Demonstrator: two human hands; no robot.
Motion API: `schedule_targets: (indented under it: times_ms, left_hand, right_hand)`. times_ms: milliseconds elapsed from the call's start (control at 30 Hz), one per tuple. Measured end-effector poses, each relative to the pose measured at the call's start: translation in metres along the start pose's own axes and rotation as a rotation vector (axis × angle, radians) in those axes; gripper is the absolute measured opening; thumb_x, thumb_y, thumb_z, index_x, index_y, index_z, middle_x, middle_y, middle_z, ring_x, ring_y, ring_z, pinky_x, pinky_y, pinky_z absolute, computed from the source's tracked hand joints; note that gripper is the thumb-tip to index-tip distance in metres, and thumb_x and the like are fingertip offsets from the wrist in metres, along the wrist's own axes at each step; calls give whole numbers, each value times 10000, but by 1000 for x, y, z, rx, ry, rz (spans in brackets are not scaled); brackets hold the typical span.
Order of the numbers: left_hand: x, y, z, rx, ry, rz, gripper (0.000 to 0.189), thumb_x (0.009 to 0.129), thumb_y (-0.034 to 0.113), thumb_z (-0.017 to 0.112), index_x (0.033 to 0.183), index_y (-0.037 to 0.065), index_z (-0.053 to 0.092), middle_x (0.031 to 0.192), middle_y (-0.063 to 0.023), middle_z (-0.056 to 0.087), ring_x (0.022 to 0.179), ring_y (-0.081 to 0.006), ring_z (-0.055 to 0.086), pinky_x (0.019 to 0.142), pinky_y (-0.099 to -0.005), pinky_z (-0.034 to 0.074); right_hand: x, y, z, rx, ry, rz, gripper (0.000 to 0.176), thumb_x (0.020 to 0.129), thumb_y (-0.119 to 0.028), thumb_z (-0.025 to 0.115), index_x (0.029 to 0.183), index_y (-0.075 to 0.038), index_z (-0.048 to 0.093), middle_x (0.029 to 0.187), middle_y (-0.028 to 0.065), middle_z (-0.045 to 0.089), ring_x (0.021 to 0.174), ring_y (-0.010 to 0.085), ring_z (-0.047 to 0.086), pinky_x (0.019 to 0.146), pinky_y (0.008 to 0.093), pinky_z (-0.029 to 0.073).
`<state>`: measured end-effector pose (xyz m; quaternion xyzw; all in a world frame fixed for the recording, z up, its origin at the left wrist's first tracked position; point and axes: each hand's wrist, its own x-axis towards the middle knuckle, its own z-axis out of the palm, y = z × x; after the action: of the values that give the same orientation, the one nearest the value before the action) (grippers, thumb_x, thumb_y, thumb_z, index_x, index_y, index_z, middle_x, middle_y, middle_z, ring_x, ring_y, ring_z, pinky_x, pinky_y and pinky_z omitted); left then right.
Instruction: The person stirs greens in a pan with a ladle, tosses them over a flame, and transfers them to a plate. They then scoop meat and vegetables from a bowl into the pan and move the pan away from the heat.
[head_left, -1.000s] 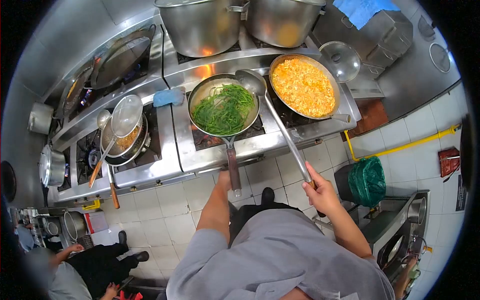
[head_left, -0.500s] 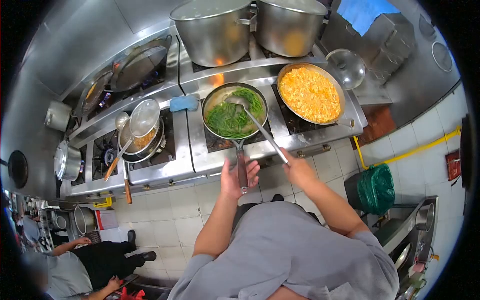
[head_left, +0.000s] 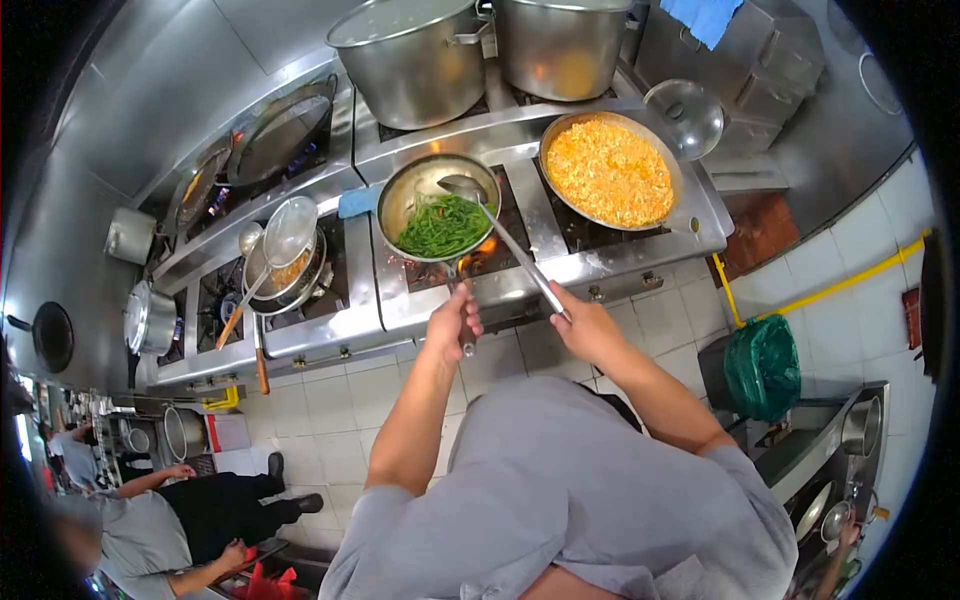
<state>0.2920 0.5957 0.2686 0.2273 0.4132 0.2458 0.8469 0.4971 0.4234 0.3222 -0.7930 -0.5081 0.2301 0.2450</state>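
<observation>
My left hand [head_left: 455,325] is closed around the handle of a frying pan [head_left: 393,185], which is tilted over a burner with flame showing at its near side. Green leafy vegetables [head_left: 445,226] lie bunched in the near half of the pan. My right hand [head_left: 585,327] grips the long metal handle of a ladle [head_left: 520,255]. The ladle's bowl rests inside the pan's far right part, beside the greens. To the right, a wide pan [head_left: 672,205] holds an orange-yellow crumbly food [head_left: 610,172].
Two large stockpots [head_left: 410,75] stand behind. At left are a strainer [head_left: 291,230] over a small pan, a lidded pot [head_left: 150,318] and a blue cloth [head_left: 357,202]. A green-lined bin [head_left: 762,368] stands at right. Another person [head_left: 150,530] is at lower left.
My left hand has closed on the pan handle. The pan has shifted left and tilted, the greens have gathered toward me, and flame now shows beneath. My view has shifted slightly.
</observation>
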Motion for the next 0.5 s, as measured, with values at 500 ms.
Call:
schedule_targets:
  times_ms: [500]
  left_hand:
    - [7,-27,-27,-360,-103,-58,456,1010,453,577,1223,52,534,1006,-100,620,738,-162,622,686,-333,586]
  right_hand:
    - [50,8,2,-156,-138,-2,690,968,-291,630,1583,-219,327,1141,249,614,1063,430,641,907,498,521]
